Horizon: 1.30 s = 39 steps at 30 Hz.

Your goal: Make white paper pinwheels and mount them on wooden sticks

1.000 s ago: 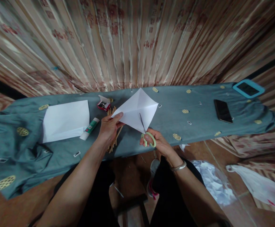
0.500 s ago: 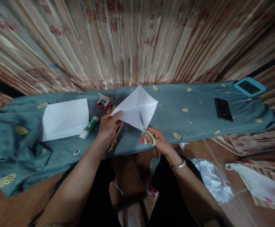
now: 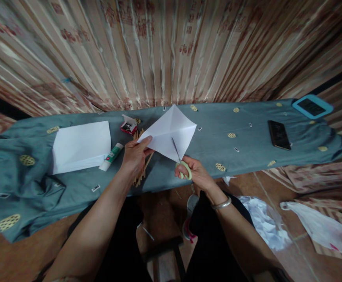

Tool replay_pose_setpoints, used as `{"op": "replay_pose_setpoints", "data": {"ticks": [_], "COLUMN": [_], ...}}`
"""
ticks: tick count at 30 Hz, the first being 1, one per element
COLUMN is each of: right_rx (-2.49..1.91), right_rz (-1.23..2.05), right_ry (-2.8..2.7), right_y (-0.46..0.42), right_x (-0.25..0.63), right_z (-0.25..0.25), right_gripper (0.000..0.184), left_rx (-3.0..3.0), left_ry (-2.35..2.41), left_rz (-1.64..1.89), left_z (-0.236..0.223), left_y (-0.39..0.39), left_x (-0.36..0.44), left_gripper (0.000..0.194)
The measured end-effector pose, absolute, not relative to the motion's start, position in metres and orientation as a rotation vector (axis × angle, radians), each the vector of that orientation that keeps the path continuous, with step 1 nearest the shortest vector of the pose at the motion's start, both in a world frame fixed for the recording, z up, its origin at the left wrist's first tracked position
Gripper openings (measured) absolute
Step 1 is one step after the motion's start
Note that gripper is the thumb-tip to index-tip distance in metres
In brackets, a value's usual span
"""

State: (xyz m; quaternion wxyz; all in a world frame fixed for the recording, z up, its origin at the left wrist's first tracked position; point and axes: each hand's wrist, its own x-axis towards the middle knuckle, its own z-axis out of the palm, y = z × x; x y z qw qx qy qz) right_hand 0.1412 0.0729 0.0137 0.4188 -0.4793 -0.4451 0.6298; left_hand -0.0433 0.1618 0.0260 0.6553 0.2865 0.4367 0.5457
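While the left hand (image 3: 134,158) pinches the creased paper (image 3: 167,131) at one corner, presumably for steadiness, the right hand (image 3: 198,173) grips scissors (image 3: 184,169) across its near edge.

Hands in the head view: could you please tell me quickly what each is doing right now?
Left hand: closed, holding the creased white paper.
Right hand: holding the scissors.

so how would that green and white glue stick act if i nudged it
The glue stick looks like a round tube lying on its side, so a sideways push would probably roll it. The white paper right beside it might slow it slightly that way. Its straight shape suggests it would stay stiff when lifted.
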Motion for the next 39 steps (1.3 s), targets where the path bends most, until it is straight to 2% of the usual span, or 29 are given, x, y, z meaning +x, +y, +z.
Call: {"op": "replay_pose_setpoints", "data": {"ticks": [19, 26, 32, 39], "right_rx": [-1.229, -1.222, -1.219, -1.228], "right_rz": [1.586, 1.597, 1.619, 1.779], "right_ry": [-1.052, -1.021, -1.041, -1.100], "right_y": [0.074, 0.073, 0.067, 0.051], "right_x": [0.137, 0.137, 0.137, 0.137], "right_z": [0.010, 0.012, 0.022, 0.033], "right_gripper": [0.046, 0.044, 0.043, 0.050], "left_rx": [0.599, 0.608, 0.596, 0.584], "left_ry": [0.984, 0.979, 1.000, 0.951], "left_rz": [1.256, 1.243, 1.253, 1.371], "left_z": [0.028, 0.030, 0.036, 0.042], "left_y": [0.161, 0.160, 0.155, 0.161], "left_x": [-0.043, -0.043, -0.041, -0.057], "left_gripper": [0.020, 0.024, 0.013, 0.020]}}
